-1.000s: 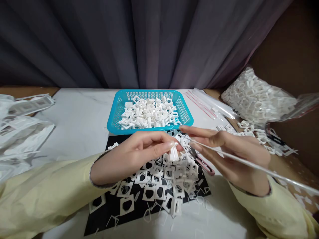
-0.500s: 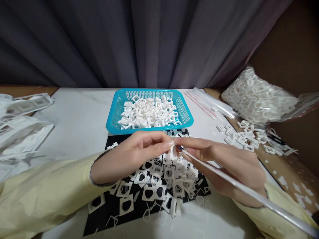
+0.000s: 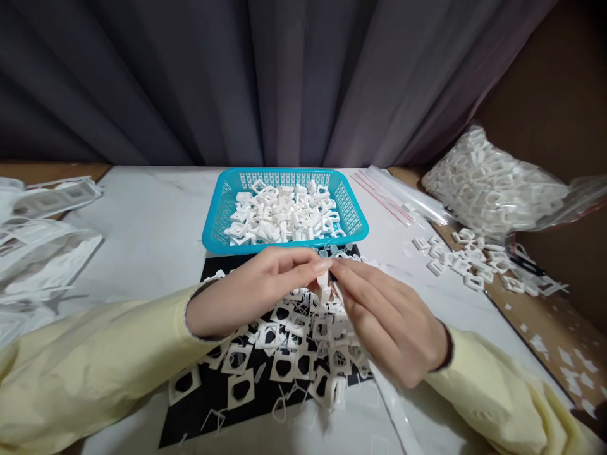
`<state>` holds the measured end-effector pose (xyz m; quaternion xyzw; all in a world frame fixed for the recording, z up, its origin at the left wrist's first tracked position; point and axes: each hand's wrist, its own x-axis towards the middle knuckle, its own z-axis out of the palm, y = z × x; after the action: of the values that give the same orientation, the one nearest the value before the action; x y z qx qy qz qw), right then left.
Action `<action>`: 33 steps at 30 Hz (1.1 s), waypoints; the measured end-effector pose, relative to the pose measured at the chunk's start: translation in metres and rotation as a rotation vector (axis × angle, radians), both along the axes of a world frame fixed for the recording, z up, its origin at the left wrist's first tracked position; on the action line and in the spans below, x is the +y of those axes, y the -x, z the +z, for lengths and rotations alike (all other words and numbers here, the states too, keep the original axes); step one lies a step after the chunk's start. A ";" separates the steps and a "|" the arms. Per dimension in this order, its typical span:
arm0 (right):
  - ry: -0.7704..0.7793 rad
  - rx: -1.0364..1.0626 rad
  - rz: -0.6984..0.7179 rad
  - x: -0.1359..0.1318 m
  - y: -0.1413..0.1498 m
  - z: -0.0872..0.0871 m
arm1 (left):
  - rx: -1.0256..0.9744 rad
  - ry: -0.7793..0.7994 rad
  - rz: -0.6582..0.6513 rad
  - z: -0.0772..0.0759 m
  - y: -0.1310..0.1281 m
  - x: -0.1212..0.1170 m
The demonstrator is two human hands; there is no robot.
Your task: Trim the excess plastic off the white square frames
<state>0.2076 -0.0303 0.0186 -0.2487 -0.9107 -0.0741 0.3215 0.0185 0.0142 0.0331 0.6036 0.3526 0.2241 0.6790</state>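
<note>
My left hand (image 3: 256, 284) is closed in a pinch on a small white plastic piece (image 3: 324, 292), held above the black mat. My right hand (image 3: 393, 309) meets it at the fingertips, its fingers closed round a slim tool with a dark end. From that tool a long white cord or tube (image 3: 391, 404) runs down under the hand to the front edge; the working tip is hidden. Below both hands, white square frames with openings (image 3: 241, 388) and thin offcuts lie heaped on the black mat (image 3: 190, 426).
A blue basket (image 3: 284, 246) of white pieces stands behind my hands. At the right are a full clear bag (image 3: 493, 183), flat zip bags (image 3: 403, 196) and loose white pieces (image 3: 474, 281). White sheet-like frames (image 3: 52, 253) are piled at the left.
My right hand has turned and drawn in, its back now facing up. The white cord swung from pointing right to hanging down toward the front. My left hand shifted slightly right.
</note>
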 end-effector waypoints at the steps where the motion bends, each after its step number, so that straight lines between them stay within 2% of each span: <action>1: -0.025 0.001 -0.005 0.002 0.000 -0.001 | -0.015 0.019 -0.005 -0.001 -0.001 0.000; 4: -0.099 0.039 -0.130 0.010 -0.008 0.000 | -0.008 0.145 -0.176 -0.007 -0.004 -0.007; 5: -0.119 0.068 -0.203 0.013 -0.012 0.003 | 0.040 0.186 -0.266 -0.008 -0.005 -0.009; 6: -0.123 0.093 -0.262 0.014 -0.015 0.006 | 0.083 0.196 -0.303 -0.009 -0.006 -0.011; 8: -0.103 0.171 -0.418 0.014 -0.022 0.015 | 0.110 0.098 -0.234 -0.008 -0.006 -0.014; 10: -0.002 0.202 -0.466 0.010 -0.026 0.025 | 0.055 0.036 -0.127 -0.004 -0.005 -0.012; 15: 0.330 0.164 -0.287 -0.007 -0.027 0.044 | 0.014 0.032 -0.077 0.001 0.000 -0.009; 18: 0.427 0.158 -0.192 -0.010 -0.025 0.046 | 0.009 0.022 -0.067 0.001 0.000 -0.010; 27: 0.491 0.230 -0.072 -0.009 -0.015 0.039 | 0.008 -0.078 -0.064 0.003 0.004 -0.013; 33: 0.466 0.179 -0.094 -0.012 -0.016 0.036 | 0.013 -0.086 -0.073 0.001 0.003 -0.011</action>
<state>0.2238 -0.0420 0.0546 -0.3637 -0.8585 0.1454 0.3308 0.0158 0.0029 0.0344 0.6462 0.3248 0.2102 0.6578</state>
